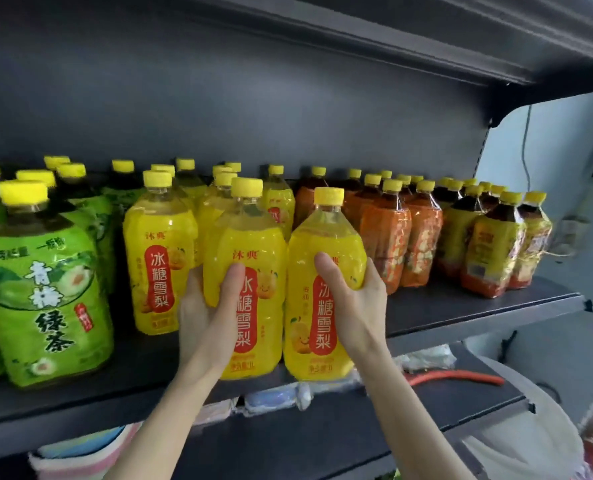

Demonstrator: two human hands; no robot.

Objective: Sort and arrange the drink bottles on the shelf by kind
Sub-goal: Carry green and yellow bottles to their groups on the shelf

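Note:
A dark shelf (461, 317) carries rows of yellow-capped drink bottles. Green-label tea bottles (42, 299) stand at the left, yellow pear-drink bottles (156, 268) in the middle, orange-label bottles (385, 244) right of them, and yellow-and-orange-label dark tea bottles (492, 251) at the far right. My left hand (205, 313) grips one yellow pear-drink bottle (250, 292) at the shelf's front edge. My right hand (354, 299) grips a second yellow pear-drink bottle (309, 327) beside it. Both bottles are upright and touch each other.
The upper shelf board (426, 39) overhangs the bottles. Below, a lower shelf (426, 407) holds wrapped packs and an orange hose-like item (457, 377). A white round object (523, 427) sits at the lower right. A wall with a cable lies to the right.

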